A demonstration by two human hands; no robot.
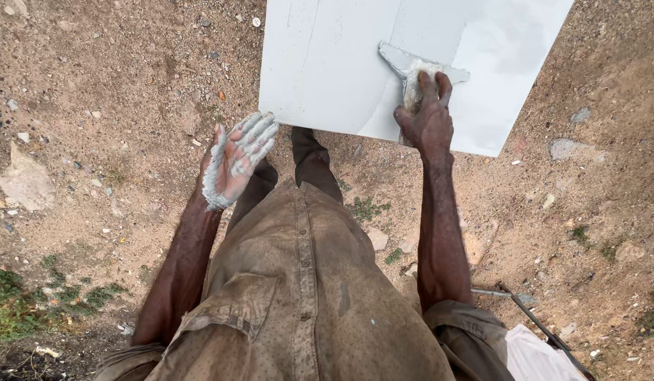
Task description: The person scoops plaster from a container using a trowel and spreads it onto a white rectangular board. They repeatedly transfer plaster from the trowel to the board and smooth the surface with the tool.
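Note:
A large white board (327,63) lies on the sandy ground in front of me. My right hand (429,116) grips the handle of a putty scraper (411,67), whose wide grey blade rests flat on the board near its near edge. A lighter, freshly coated patch covers the board's right part. My left hand (235,159) hovers palm-up just off the board's near left corner, fingers spread, smeared with white putty and holding nothing.
Bare sandy ground with small stones (566,148) surrounds the board. A patch of green weeds (16,303) grows at the lower left. A thin metal rod (538,321) and a white cloth (535,356) lie at the lower right by my body.

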